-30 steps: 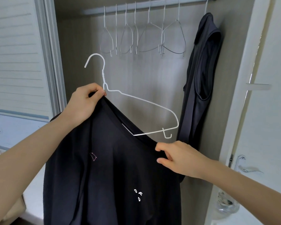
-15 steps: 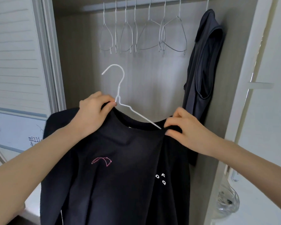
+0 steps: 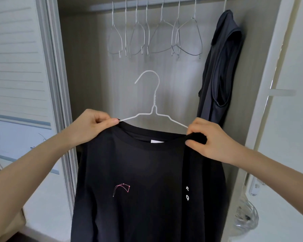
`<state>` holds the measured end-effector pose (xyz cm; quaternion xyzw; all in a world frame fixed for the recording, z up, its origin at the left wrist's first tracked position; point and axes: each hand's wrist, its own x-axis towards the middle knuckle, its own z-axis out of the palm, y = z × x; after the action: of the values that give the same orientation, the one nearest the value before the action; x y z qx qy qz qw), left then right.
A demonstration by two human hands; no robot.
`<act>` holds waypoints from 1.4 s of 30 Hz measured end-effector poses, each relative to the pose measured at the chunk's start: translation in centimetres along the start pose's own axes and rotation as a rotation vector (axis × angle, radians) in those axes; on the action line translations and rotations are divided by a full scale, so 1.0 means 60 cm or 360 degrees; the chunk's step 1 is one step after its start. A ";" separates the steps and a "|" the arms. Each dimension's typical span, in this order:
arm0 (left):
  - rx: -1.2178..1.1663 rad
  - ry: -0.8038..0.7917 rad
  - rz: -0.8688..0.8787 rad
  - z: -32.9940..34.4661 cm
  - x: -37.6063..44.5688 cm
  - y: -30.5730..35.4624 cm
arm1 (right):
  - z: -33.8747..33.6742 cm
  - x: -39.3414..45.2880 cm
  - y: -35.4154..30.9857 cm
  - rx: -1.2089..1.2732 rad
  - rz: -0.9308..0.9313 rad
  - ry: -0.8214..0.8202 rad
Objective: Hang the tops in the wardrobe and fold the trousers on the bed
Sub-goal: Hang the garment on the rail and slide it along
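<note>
A black T-shirt [image 3: 143, 172] with a small pink print hangs in front of me on a white wire hanger [image 3: 154, 102] whose hook points up through the neckline. My left hand [image 3: 93, 126] pinches the shirt's left shoulder against the hanger arm. My right hand [image 3: 210, 137] grips the bunched right shoulder fabric at the other arm. Both hands hold the shirt below the wardrobe rail [image 3: 157, 3], in front of the open wardrobe.
Several empty wire hangers [image 3: 154, 37] hang on the rail. A dark sleeveless top [image 3: 220, 70] hangs at the right end. A sliding door [image 3: 17, 84] stands to the left, a white door [image 3: 290, 119] with a handle to the right.
The hanger turned upright and slid inside the neckline. My right hand rose from the shirt's edge to its right shoulder; the shirt now hangs level and faces me.
</note>
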<state>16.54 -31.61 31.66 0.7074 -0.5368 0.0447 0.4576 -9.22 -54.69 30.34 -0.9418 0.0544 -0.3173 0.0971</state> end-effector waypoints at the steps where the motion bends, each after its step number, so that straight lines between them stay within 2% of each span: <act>1: -0.0029 -0.0019 -0.0016 -0.004 -0.002 -0.006 | -0.005 0.000 0.004 0.0057 0.0032 -0.0041; 4: -0.0124 -0.0083 -0.0031 -0.010 -0.007 -0.015 | -0.016 0.003 0.007 0.0461 0.0133 -0.0117; 6: -0.0183 0.0007 -0.0027 -0.011 -0.004 -0.019 | -0.017 0.008 0.013 0.0743 0.0304 -0.0035; 9: -0.0276 0.0155 -0.0035 -0.009 0.002 -0.017 | -0.014 0.017 0.026 0.0520 0.0505 -0.0094; 12: -0.0331 0.0217 -0.0060 -0.010 0.002 -0.015 | -0.016 0.020 0.032 0.0373 0.0497 -0.0239; 17: 0.0014 0.0166 0.0056 -0.017 0.008 -0.013 | -0.031 0.034 0.012 0.0244 0.0360 -0.0063; 21: 0.0045 0.0182 0.0121 -0.012 0.019 0.001 | -0.024 0.058 -0.020 0.0252 0.0315 0.0015; 23: 0.0263 0.0199 0.0229 -0.004 0.024 0.007 | -0.009 0.065 -0.033 0.0346 0.0351 0.0015; 26: 0.0886 0.0257 0.0443 0.006 0.022 0.010 | 0.007 0.069 -0.039 0.0498 0.0434 0.0017; 29: 0.1523 0.0320 0.0739 0.003 0.019 0.003 | 0.013 0.069 -0.038 0.0462 0.0444 -0.0040; 31: 0.1668 0.0239 0.0725 -0.004 0.023 -0.007 | 0.016 0.068 -0.036 0.0460 0.0482 -0.0044; 34: 0.1320 0.0215 0.0455 0.005 0.028 -0.023 | 0.018 0.070 -0.036 0.0413 0.0539 0.0018; 37: 0.0668 0.0485 0.0374 0.030 0.038 -0.018 | 0.019 0.074 -0.042 0.0515 0.0633 0.0037; 38: 0.0382 0.0502 0.0333 0.035 0.044 -0.014 | 0.017 0.075 -0.045 0.0577 0.0663 0.0045; 40: -0.0065 0.0313 0.0244 0.035 0.056 -0.012 | 0.010 0.073 -0.050 0.0707 0.0711 0.0085; 42: -0.0037 0.0109 0.0256 0.031 0.073 -0.018 | -0.005 0.075 -0.057 0.0801 0.0763 0.0151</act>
<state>18.43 -36.06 32.36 0.6547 -0.5764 0.0992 0.4788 -5.70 -52.12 33.99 -0.8330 0.1986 -0.3324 0.3952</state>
